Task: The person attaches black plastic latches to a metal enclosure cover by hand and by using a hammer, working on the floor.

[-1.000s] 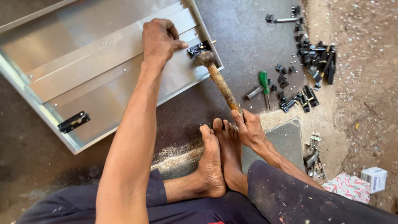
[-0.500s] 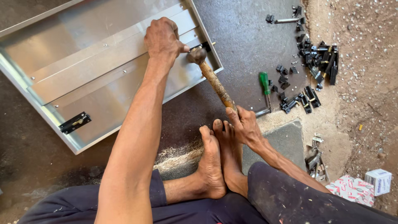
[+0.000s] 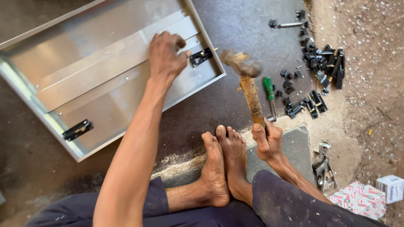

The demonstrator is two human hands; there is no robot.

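Person is sitting on the floor (image 3: pixel 252 25) with both bare feet (image 3: pixel 223 164) tucked together out front, working on a shallow aluminium frame (image 3: pixel 105 80) that's lying flat over by the far left side of the floor. The left hand (image 3: pixel 165 56) is resting on the frame near its right edge, fingers curled down and pressing on the metal, thumb sitting just beside a small black latch (image 3: pixel 200 56) fixed close to the frame's right corner. A second black latch (image 3: pixel 77 130) is sitting down at the frame's near left edge.

The right hand (image 3: pixel 267 141) is gripping a hammer (image 3: pixel 246 84) by the bottom of its worn wooden handle, fingers wrapped tight around it. The head is blurry and hanging in the air just off the frame's right edge, near that first latch but not touching anything as far as I can see.

A green-handled screwdriver (image 3: pixel 269 90) is lying on the floor right beside the hammer handle. Past that, toward the far right edge where the floor is turning into dirt, there's a scattered pile of black fittings (image 3: pixel 320 80). Near right corner is holding a little white box (image 3: pixel 390 188) and some red and white packaging (image 3: pixel 357 197).
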